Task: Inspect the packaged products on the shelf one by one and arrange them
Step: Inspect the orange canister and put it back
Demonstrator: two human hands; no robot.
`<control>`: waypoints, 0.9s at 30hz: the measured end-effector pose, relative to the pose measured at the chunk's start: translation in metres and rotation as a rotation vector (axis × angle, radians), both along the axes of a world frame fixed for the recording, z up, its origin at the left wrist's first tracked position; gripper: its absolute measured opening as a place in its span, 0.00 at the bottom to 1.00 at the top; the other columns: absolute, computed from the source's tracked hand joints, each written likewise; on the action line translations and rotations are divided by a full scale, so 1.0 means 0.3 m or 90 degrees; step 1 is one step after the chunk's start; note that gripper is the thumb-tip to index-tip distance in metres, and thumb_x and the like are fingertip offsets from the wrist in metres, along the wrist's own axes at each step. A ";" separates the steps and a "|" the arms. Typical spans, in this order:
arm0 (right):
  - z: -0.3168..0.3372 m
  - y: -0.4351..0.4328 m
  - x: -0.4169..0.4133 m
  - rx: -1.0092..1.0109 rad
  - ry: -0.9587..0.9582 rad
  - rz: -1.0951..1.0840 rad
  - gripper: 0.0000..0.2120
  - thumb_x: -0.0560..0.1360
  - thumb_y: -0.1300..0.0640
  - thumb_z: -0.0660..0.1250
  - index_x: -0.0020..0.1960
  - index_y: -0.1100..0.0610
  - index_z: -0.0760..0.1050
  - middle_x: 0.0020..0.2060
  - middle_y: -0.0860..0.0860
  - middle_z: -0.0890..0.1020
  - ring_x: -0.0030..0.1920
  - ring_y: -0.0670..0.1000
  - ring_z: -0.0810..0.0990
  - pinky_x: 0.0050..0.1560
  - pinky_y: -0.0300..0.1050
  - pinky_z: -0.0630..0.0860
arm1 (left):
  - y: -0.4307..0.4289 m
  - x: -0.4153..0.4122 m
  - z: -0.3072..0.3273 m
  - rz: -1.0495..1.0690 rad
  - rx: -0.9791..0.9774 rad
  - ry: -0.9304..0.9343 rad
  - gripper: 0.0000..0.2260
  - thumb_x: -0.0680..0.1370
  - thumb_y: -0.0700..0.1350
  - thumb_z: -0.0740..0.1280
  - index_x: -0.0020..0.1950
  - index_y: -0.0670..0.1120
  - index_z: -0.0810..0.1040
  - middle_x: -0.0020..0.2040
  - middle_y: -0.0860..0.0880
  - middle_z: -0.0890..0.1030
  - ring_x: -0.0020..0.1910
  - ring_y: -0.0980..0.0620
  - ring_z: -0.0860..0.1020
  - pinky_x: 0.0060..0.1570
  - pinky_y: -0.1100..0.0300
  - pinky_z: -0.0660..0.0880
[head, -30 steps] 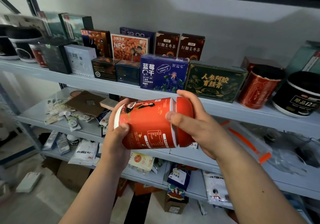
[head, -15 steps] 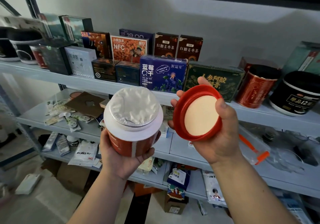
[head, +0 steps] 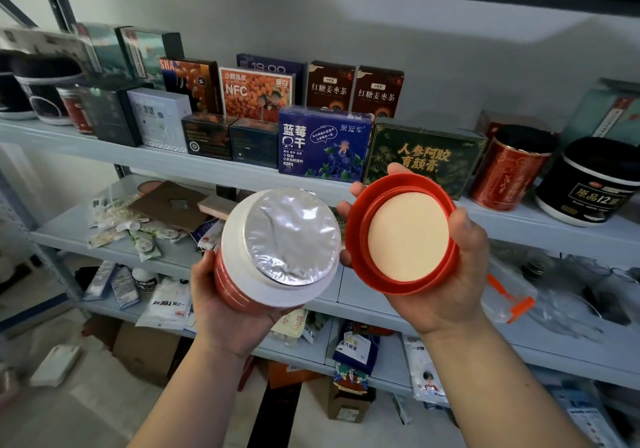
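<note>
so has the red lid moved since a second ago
Yes. The red lid has come off the can and shifted right, now below the green box.

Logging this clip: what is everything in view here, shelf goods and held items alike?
jar: one, red with silver foil seal, held before the shelves
lid: one, red with cream liner, off, right of jar
blueberry box: one, blue, upper shelf, centre
green box: one, dark green, right of blueberry box
brown boxes: two, brown, back row
orange box: one, orange, back row, left of brown boxes
tin: one, red, black lid, upper shelf right
tub: one, black, far right
other boxes: several, mixed, upper shelf left
sachets: several, pale, lower shelf left
left hand: one, grips jar from below
right hand: one, holds lid
</note>
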State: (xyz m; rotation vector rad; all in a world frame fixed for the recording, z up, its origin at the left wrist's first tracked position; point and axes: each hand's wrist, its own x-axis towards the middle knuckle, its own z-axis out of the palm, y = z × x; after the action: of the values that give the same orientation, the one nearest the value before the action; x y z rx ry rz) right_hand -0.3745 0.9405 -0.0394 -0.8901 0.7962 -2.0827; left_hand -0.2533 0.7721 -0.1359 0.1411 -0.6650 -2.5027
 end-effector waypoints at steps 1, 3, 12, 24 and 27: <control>-0.001 0.004 -0.001 -0.002 0.002 -0.001 0.46 0.66 0.41 0.80 0.77 0.55 0.65 0.70 0.65 0.72 0.70 0.71 0.70 0.58 0.66 0.78 | 0.000 0.002 0.000 0.002 -0.007 0.000 0.41 0.52 0.63 0.81 0.63 0.53 0.83 0.60 0.40 0.84 0.53 0.34 0.83 0.42 0.40 0.80; -0.003 0.011 0.001 -0.002 0.012 -0.012 0.46 0.65 0.42 0.81 0.77 0.55 0.66 0.69 0.64 0.73 0.70 0.70 0.71 0.58 0.65 0.78 | -0.006 0.006 0.004 0.015 -0.034 -0.012 0.40 0.52 0.65 0.80 0.63 0.54 0.83 0.60 0.42 0.83 0.54 0.36 0.83 0.45 0.42 0.78; 0.038 0.042 0.033 0.136 0.365 -0.212 0.34 0.64 0.48 0.75 0.69 0.40 0.71 0.66 0.54 0.75 0.65 0.59 0.78 0.59 0.59 0.80 | -0.045 0.043 0.078 -0.003 -0.141 0.089 0.37 0.72 0.57 0.74 0.76 0.44 0.69 0.70 0.39 0.73 0.67 0.36 0.75 0.60 0.38 0.77; 0.032 0.020 0.076 0.183 0.680 -0.305 0.33 0.68 0.40 0.72 0.70 0.34 0.64 0.69 0.43 0.67 0.69 0.52 0.73 0.59 0.53 0.81 | -0.023 0.061 0.180 0.059 -0.275 0.034 0.46 0.61 0.57 0.82 0.74 0.44 0.70 0.65 0.40 0.79 0.62 0.38 0.80 0.54 0.45 0.82; 0.014 0.010 0.065 0.173 0.708 -0.323 0.34 0.69 0.40 0.72 0.71 0.39 0.63 0.70 0.44 0.65 0.71 0.52 0.70 0.61 0.54 0.80 | -0.026 0.069 0.183 0.072 -0.291 0.014 0.44 0.61 0.58 0.82 0.72 0.45 0.71 0.65 0.40 0.79 0.62 0.38 0.80 0.54 0.44 0.81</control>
State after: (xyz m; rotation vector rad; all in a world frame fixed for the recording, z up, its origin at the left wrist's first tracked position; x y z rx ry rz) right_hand -0.3551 0.9437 -0.0352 -1.8462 1.9795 -1.6565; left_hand -0.2325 0.7643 -0.0811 -0.0171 -1.1621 -2.1785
